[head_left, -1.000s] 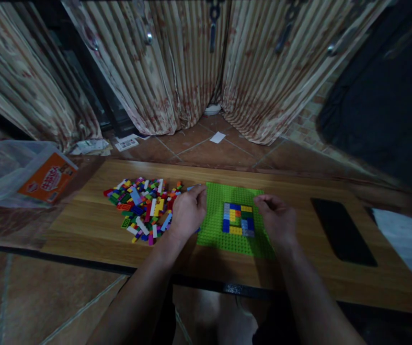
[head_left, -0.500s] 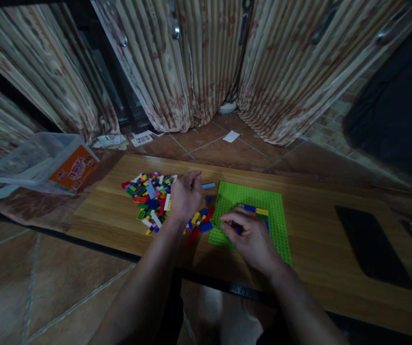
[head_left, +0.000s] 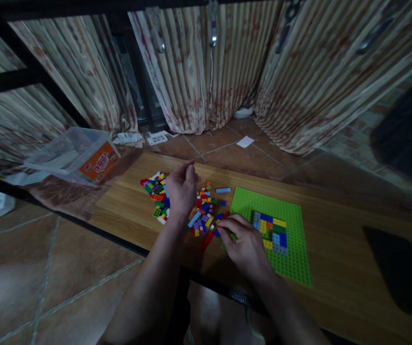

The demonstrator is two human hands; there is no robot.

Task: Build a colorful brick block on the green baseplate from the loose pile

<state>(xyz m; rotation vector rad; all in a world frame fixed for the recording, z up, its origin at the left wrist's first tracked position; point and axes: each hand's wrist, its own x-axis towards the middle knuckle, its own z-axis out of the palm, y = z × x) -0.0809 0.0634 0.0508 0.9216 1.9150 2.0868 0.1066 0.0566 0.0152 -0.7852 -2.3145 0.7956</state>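
My left hand [head_left: 182, 190] hovers over the loose pile of toy building bricks [head_left: 204, 206], its fingers curled together. Whatever it holds, if anything, is hidden. With thumb and forefinger pinched, my right hand [head_left: 244, 237] is over the left edge of the green baseplate [head_left: 292, 258], close to the pile. I cannot make out what lies between those fingertips. A block of joined bricks [head_left: 280, 238] in blue, yellow, grey, green and orange sits on the baseplate, right of my right hand. A long red brick [head_left: 207, 240] lies left of that hand.
A light blue flat brick [head_left: 223, 190] lies behind the pile. The wooden table [head_left: 120, 201] also bears a dark flat slab [head_left: 400, 268] at the right. Past its left end stands a clear plastic box [head_left: 73, 155] with an orange label. Curtains [head_left: 188, 76] hang behind.
The view has swung left. My right hand has moved left off the brick block, uncovering it, toward the pile. My left hand has shifted left over the pile, baring bricks on its right.
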